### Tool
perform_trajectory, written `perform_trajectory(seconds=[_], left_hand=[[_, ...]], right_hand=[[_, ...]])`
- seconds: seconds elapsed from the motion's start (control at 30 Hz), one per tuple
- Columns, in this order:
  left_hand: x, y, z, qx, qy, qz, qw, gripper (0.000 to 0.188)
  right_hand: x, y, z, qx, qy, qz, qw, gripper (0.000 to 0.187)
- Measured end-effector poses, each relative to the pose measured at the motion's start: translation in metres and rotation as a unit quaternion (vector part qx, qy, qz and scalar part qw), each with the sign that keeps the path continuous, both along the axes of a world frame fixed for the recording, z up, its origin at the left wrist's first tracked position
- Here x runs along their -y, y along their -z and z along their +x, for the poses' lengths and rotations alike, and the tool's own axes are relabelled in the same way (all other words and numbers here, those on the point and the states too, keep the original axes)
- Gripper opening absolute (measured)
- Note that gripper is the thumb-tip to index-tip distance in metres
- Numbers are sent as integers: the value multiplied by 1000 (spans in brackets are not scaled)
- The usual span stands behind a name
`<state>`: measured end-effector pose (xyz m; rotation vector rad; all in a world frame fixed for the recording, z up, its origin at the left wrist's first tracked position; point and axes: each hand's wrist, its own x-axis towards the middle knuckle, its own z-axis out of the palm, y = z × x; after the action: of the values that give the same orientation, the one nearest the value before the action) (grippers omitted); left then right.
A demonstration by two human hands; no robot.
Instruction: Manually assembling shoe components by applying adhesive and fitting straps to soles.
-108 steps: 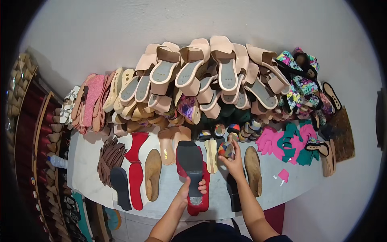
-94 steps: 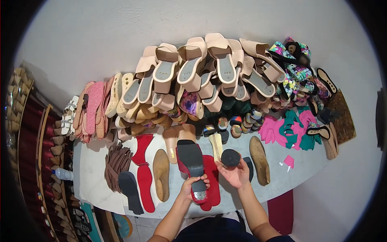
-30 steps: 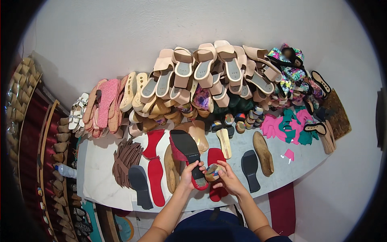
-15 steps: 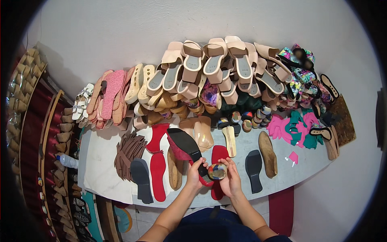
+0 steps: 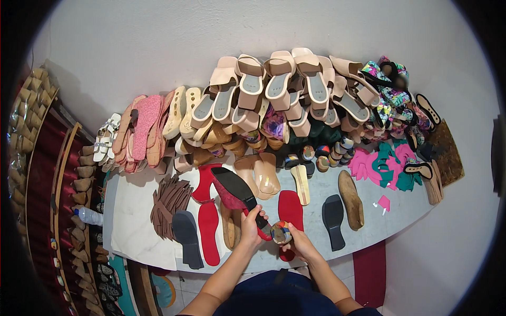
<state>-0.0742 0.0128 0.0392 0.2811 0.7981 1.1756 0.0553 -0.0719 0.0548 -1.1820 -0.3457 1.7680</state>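
Observation:
My left hand grips a red sandal by its rear, black sole facing up and toe pointing away to the left. In my right hand is a round multicoloured shoe heel, its bare end showing. The heel sits right beside the back end of the sandal; whether they touch I cannot tell. Under and around my hands lie a red insole, another red insole, a wooden shoe last partly behind my left arm, and a dark sole.
Finished beige heeled sandals are piled along the wall. Several spare heels stand at the table's back, near pink and teal scraps. A black sole and wooden last lie right. Brown strips lie left.
The sandal has shifted slightly left in my left hand. My right hand has turned the heel and brought it lower, close to the sandal's back end.

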Motion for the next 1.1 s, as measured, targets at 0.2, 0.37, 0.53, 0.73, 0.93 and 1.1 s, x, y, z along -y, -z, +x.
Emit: perform_trajectory(seconds=[0.2, 0.37, 0.53, 0.73, 0.93, 1.1], left_hand=[[4, -7, 4, 17, 21, 6, 1000, 13], [9, -5, 4, -31, 86, 27, 995, 6], [12, -4, 3, -40, 111, 10, 993, 10], [13, -9, 1, -30, 98, 24, 995, 10], [14, -12, -1, -10, 88, 16, 996, 9], [16, -23, -2, -11, 99, -2, 995, 7]], right_hand=[[-2, -9, 4, 246, -44, 101, 963, 36], [-16, -39, -12, 572, -132, 211, 782, 40], [-18, -51, -8, 584, -230, 202, 751, 45], [-17, -55, -8, 589, -254, 242, 728, 46], [-17, -45, -12, 658, -222, 311, 649, 46], [-17, -48, -12, 654, -243, 321, 640, 45]])
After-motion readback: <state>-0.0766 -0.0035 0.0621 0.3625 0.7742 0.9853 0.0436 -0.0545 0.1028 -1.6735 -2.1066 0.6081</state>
